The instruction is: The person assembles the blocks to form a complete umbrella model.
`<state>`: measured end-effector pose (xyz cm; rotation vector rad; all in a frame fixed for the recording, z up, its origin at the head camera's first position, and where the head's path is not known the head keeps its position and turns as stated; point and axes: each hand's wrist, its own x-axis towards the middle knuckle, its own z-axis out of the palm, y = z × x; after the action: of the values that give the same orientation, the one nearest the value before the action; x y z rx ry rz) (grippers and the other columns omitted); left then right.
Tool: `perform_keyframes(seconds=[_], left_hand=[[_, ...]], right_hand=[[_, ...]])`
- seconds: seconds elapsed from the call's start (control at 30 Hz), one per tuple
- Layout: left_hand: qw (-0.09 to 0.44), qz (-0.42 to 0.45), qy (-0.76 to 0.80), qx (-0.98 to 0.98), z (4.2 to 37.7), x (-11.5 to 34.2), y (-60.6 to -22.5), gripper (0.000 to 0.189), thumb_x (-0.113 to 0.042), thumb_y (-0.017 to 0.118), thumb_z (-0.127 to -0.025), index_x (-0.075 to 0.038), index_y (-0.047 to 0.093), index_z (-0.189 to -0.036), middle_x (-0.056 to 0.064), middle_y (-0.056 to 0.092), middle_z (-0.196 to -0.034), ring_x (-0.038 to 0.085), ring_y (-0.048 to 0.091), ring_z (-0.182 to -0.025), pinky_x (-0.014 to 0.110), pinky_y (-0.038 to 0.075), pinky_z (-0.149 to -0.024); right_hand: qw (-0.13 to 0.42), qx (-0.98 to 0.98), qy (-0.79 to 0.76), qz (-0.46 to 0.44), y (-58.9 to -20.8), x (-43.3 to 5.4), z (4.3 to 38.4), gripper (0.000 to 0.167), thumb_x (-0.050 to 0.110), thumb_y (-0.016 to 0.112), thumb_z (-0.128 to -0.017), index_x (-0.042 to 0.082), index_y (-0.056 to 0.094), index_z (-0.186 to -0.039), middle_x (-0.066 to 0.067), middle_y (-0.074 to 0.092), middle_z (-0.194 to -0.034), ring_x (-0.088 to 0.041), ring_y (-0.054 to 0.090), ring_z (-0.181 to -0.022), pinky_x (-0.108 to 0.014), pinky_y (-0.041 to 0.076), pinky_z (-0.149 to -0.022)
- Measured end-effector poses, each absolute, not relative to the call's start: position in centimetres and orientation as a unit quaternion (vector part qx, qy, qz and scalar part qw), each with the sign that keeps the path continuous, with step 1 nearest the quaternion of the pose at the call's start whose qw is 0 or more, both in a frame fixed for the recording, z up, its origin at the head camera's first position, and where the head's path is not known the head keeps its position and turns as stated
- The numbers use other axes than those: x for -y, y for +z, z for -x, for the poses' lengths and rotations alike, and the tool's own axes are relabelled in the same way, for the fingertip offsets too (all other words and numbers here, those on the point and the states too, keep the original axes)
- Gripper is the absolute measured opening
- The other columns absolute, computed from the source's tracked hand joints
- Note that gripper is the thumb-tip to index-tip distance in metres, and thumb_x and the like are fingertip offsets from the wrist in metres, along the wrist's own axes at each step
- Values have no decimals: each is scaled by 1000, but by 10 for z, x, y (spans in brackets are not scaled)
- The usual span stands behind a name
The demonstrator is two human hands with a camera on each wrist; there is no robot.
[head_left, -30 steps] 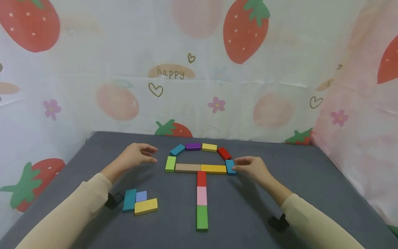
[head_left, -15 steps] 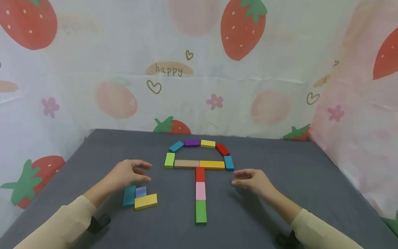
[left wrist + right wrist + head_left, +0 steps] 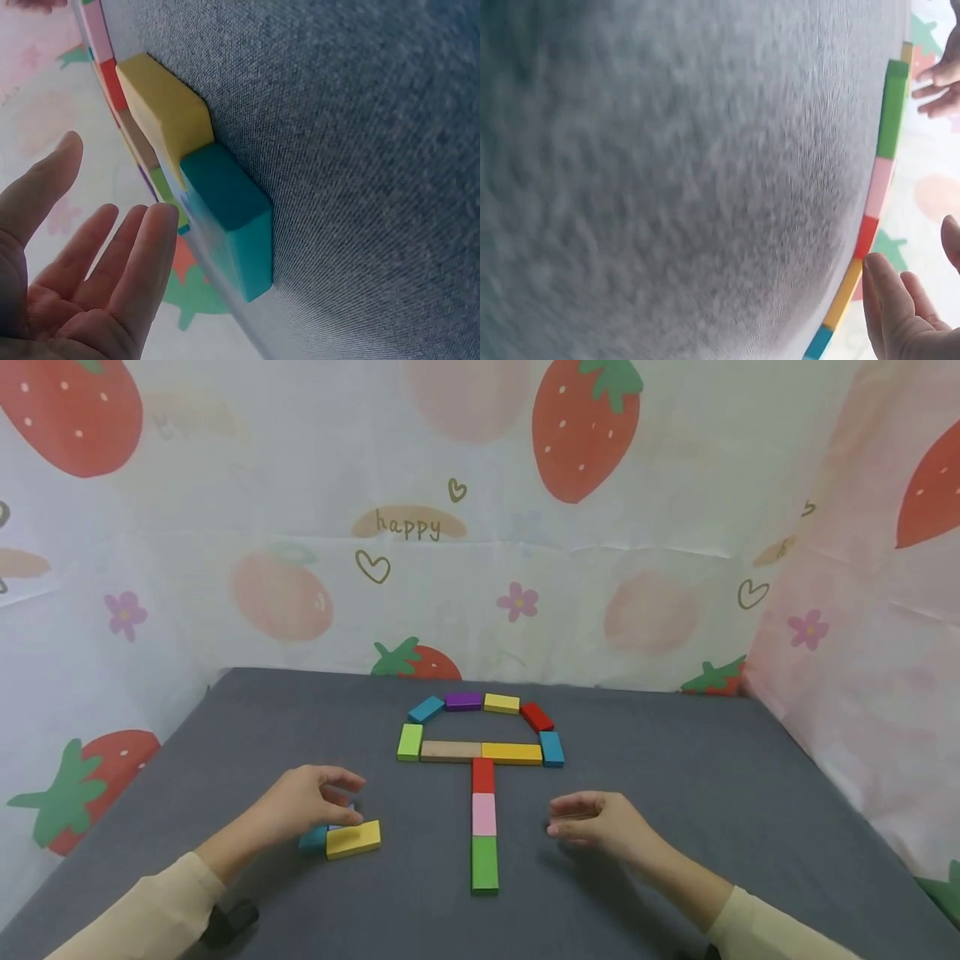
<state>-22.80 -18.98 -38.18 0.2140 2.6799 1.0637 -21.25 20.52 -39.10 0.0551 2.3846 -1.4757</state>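
My left hand (image 3: 303, 806) hovers over a small group of blocks at the left, fingers relaxed and holding nothing. In that group are a yellow block (image 3: 354, 840) and a teal block (image 3: 229, 202); a small violet-blue block beside them is mostly hidden in the head view. The left wrist view has the thumb and fingers apart, above the blocks. My right hand (image 3: 607, 825) is held over the cloth to the right of a column made of a red block (image 3: 483, 775), a pink block (image 3: 483, 814) and a green block (image 3: 484, 865). Nothing is between its loosely bent fingers.
Above the column, a wooden block (image 3: 451, 751) and an orange-yellow block (image 3: 512, 753) form a bar. Several coloured blocks, among them a purple block (image 3: 463, 702), arch behind it. A strawberry-print curtain (image 3: 555, 635) borders the grey cloth-covered table (image 3: 675, 760).
Both hands have drawn back toward the person. The right hand has left the blue block at the arch's right end; the left hand has come over the loose group, covering part of it.
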Motion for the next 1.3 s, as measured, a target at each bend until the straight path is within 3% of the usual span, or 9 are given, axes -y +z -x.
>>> perform_keyframes(seconds=[0.27,0.77,1.3], left_hand=[[124,-95,345,-926,223,186,-384,54,-25,86,-77,-4,68,-123,13,71,-120,29,67,-108,43,58,-85],[96,-116,291,-945,214,179,-385,42,-17,87,-74,-5,74,-111,7,74,-109,22,66,-96,41,57,-81],[88,-121,273,-950,208,165,-389,33,2,85,-67,-3,77,-99,6,76,-96,15,67,-86,38,58,-77]], right_hand=[[204,-821,-534,-9,-396,-202,204,49,24,81,-84,2,66,-126,-11,73,-118,-12,69,-94,-36,60,-88],[247,-793,-558,6,-396,-197,193,50,25,80,-85,1,66,-126,-10,72,-119,-12,68,-96,-34,59,-89],[287,-764,-578,7,-396,-186,191,48,19,78,-86,-1,64,-128,-11,71,-121,-13,69,-98,-35,59,-90]])
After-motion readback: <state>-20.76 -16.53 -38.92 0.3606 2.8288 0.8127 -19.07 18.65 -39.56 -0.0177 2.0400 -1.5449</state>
